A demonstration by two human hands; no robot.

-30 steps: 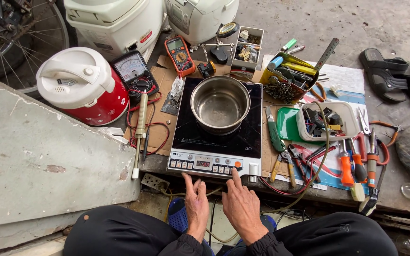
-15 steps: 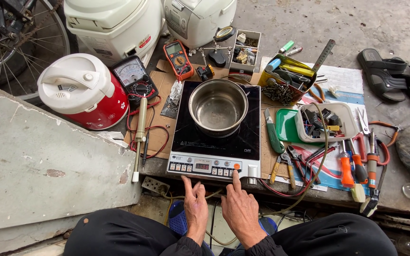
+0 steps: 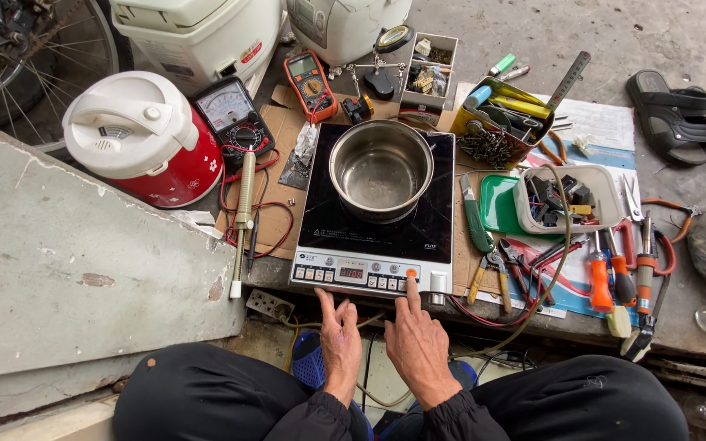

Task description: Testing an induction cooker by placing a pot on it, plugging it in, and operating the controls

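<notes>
Right hand (image 3: 420, 347) fingertip on induction cooker (image 3: 373, 214) button (orange); left hand (image 3: 341, 340) flat, grip apart.

Concrete ledge (image 3: 696, 322), cardboard sheet (image 3: 283, 131) (flattened), induction cooker (image 3: 377, 220), scattered tools (image 3: 614, 278)

soft, even daylight; shadows faint; mild glare inside the steel pot (image 3: 380, 170); sharp focus; slight wide-angle bending at edges

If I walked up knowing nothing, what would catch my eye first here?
A steel pot sits in the middle of a black induction cooker, with the right hand putting a finger on an orange button on its front panel and the left hand resting just below. To the left stands a red and white rice cooker; to the right lie orange-handled screwdrivers.
</notes>
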